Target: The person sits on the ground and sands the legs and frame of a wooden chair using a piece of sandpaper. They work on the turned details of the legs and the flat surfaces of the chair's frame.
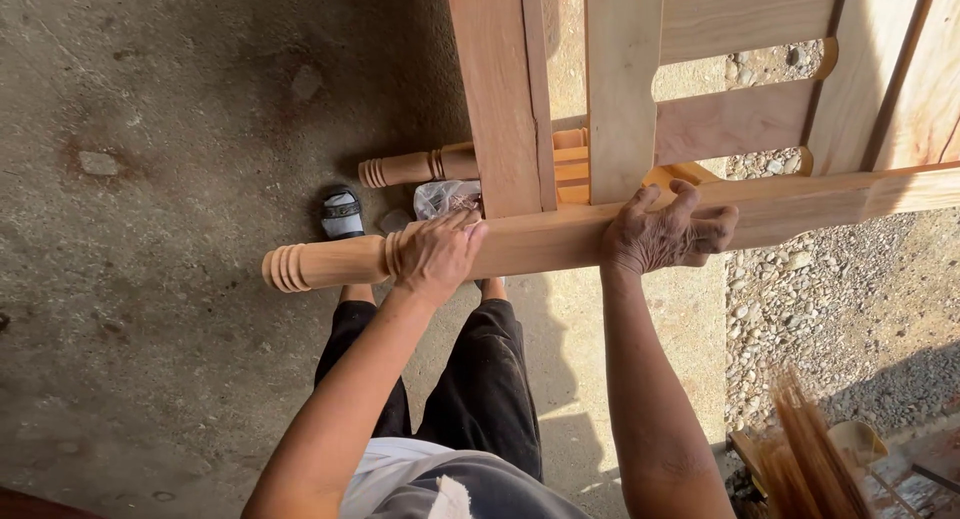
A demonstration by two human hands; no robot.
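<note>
Surroundings: a grey concrete floor [150,279] takes up the left side, and a strip of gravel [800,319] runs along the right.
Under the frame: a crumpled clear plastic bag [447,196] lies on the floor just beside a sandalled foot [341,214], partly hidden behind the upright boards.
Lower right corner: a bundle of thin brown sticks [810,459] and a pale round container [857,441], both blurred, well apart from the hands.
In the way: a wide upright board [497,89] and a second board [622,79] cross in front of the turned leg [325,263] and cover part of the far leg [410,166].
Furniture frame: a bare, unfinished wooden frame [740,119] of light reddish-tan wood, with horizontal slats between the uprights and curved cut-outs at the slat ends.
Turned leg: it lies roughly level across the middle of the view, above the person's knees, with a rounded end bearing several ring grooves; the rest is square-sided.
Left hand [436,254]: clenched around the turned leg just beside a band of ring grooves, fingers wrapped over the top.
Right hand [668,234]: grasping the square part of the same rail [850,194] further right, fingers curled over its upper edge.
Person: dark trousers [480,379] and a light shirt, standing directly below the leg.
</note>
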